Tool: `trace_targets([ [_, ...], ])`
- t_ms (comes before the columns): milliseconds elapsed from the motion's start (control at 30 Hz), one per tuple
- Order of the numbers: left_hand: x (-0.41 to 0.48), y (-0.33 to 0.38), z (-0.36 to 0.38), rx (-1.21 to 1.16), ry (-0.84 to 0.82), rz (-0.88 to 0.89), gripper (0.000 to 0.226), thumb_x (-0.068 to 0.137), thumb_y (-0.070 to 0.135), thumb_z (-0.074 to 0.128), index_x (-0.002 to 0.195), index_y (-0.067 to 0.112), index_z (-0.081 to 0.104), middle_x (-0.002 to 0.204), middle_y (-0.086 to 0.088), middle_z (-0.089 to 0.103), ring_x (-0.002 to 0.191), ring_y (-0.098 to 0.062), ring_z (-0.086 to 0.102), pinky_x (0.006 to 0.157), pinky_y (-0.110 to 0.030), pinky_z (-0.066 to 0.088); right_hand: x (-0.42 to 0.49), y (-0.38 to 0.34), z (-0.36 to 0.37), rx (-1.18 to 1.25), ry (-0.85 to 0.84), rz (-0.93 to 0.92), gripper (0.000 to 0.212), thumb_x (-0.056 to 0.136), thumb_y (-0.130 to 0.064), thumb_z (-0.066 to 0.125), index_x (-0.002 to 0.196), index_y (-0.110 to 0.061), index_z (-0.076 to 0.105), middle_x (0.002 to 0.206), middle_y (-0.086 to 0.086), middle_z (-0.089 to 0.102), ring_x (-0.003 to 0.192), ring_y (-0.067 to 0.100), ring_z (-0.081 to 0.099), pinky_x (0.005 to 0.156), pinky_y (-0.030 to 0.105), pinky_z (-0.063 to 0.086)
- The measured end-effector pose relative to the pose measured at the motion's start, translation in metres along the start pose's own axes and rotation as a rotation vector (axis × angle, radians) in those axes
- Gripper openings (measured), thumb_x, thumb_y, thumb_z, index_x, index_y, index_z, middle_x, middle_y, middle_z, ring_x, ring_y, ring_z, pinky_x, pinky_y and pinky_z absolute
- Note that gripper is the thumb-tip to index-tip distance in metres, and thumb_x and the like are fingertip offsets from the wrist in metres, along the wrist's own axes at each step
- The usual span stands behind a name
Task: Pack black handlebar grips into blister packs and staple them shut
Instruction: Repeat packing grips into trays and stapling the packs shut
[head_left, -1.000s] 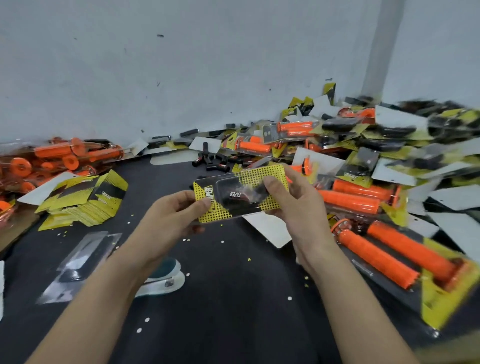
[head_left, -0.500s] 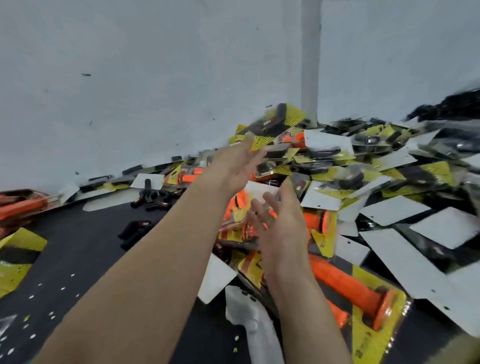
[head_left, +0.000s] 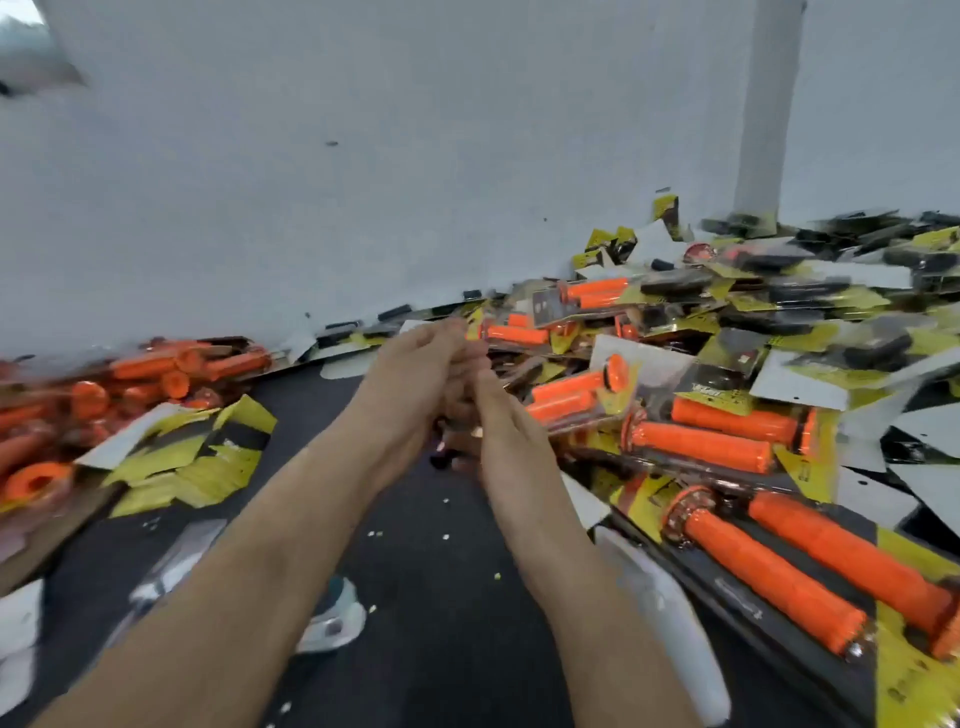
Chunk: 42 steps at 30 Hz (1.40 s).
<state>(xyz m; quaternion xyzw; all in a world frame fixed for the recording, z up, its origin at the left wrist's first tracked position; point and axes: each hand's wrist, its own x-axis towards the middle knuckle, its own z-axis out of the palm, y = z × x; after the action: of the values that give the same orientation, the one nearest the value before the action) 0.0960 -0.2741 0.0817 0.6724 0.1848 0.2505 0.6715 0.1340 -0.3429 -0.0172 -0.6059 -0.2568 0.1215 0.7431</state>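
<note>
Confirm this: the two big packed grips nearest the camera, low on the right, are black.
Wrong on colour. Those two grips are orange, not black, as the head view shows. The rest holds: they are packed and lie nearest the camera, low on the right.

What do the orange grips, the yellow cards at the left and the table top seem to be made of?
Orange grips: probably rubber, matte, finely textured surface.
Yellow cards: likely printed cardboard, thin stacked sheets with bent corners.
Table top: dark and matte, perhaps cloth or a mat; blur leaves it open.
</note>
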Motion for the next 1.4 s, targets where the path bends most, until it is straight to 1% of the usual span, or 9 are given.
trace_targets([
  [100,-0.030,0.001,-0.086,0.122,0.094,-0.003,0.020,0.102,0.022,0.054,0.109,0.008,0.065,0.109,-0.016,0.072,0.100,-0.026,0.071,0.091,-0.037,0.056,-0.023,-0.008,0.046,-0.160,-0.145,-0.090,0.047,0.088,-0.074,0.036,0.100,-0.040,0.066,0.090,-0.018,0.070,0.079,-0.006,0.064,0.070,0.028,0.047],
  [300,-0.092,-0.002,-0.227,0.596,0.209,-0.074,0.022,0.103,0.014,0.048,0.119,0.005,0.061,0.092,-0.005,0.071,0.082,-0.019,0.067,0.070,-0.021,0.053,-0.052,-0.011,0.103,-0.350,-0.306,-0.095,0.027,0.101,-0.047,0.045,0.123,-0.042,0.058,0.106,-0.026,0.064,0.097,-0.016,0.056,0.073,0.006,0.039],
  [433,-0.118,-0.023,-0.289,1.053,0.249,-0.135,0.019,0.101,0.029,0.050,0.115,0.021,0.061,0.103,0.009,0.068,0.072,-0.002,0.059,0.055,-0.015,0.044,-0.057,-0.003,0.124,-0.488,-0.379,-0.144,0.029,0.101,-0.047,0.044,0.127,-0.044,0.055,0.100,-0.034,0.059,0.095,-0.021,0.052,0.074,0.007,0.037],
  [567,-0.115,-0.060,-0.308,1.126,0.286,-0.195,0.038,0.099,0.039,0.053,0.129,0.016,0.054,0.124,0.001,0.063,0.104,-0.012,0.058,0.084,-0.026,0.043,-0.055,0.004,0.135,-0.567,-0.407,-0.185,0.030,0.101,-0.043,0.045,0.130,-0.041,0.055,0.095,-0.032,0.058,0.094,-0.020,0.052,0.074,0.007,0.038],
  [733,-0.092,-0.104,-0.294,1.093,0.344,-0.221,0.063,0.092,0.057,0.054,0.141,0.020,0.040,0.137,-0.006,0.049,0.121,-0.021,0.052,0.092,-0.033,0.042,-0.051,0.010,0.135,-0.625,-0.415,-0.211,0.030,0.101,-0.042,0.045,0.129,-0.041,0.055,0.095,-0.036,0.056,0.094,-0.020,0.051,0.078,0.011,0.039],
  [900,-0.073,-0.120,-0.275,1.242,0.431,-0.183,0.046,0.092,0.051,0.053,0.130,0.025,0.047,0.128,-0.002,0.056,0.121,-0.026,0.049,0.098,-0.042,0.039,-0.045,0.013,0.131,-0.622,-0.379,-0.202,0.030,0.102,-0.038,0.045,0.130,-0.039,0.055,0.099,-0.032,0.058,0.096,-0.014,0.054,0.081,0.018,0.042],
  [1067,-0.065,-0.090,-0.264,0.694,0.460,-0.033,0.024,0.092,0.044,0.056,0.111,0.029,0.058,0.112,0.007,0.067,0.098,-0.010,0.062,0.082,-0.033,0.050,-0.037,0.018,0.124,-0.557,-0.320,-0.187,0.037,0.102,-0.042,0.044,0.138,-0.039,0.049,0.119,-0.024,0.056,0.103,-0.011,0.052,0.085,0.018,0.042],
  [1200,-0.067,-0.057,-0.230,-0.150,-0.013,-0.214,0.047,0.077,0.039,0.070,0.118,0.017,0.064,0.113,-0.008,0.073,0.093,-0.019,0.065,0.086,-0.035,0.049,-0.031,0.017,0.120,-0.244,-0.214,-0.007,0.048,0.098,-0.049,0.049,0.144,-0.035,0.042,0.123,-0.019,0.059,0.105,-0.003,0.060,0.083,0.017,0.049],
  [1400,-0.070,-0.063,-0.180,-0.314,-0.246,-0.316,0.037,0.093,0.026,0.050,0.124,0.011,0.065,0.118,-0.017,0.065,0.106,-0.029,0.061,0.094,-0.034,0.047,-0.026,0.005,0.108,0.113,-0.139,0.157,0.023,0.104,-0.035,0.048,0.108,-0.027,0.069,0.089,-0.004,0.076,0.076,0.015,0.072,0.070,0.033,0.059],
])
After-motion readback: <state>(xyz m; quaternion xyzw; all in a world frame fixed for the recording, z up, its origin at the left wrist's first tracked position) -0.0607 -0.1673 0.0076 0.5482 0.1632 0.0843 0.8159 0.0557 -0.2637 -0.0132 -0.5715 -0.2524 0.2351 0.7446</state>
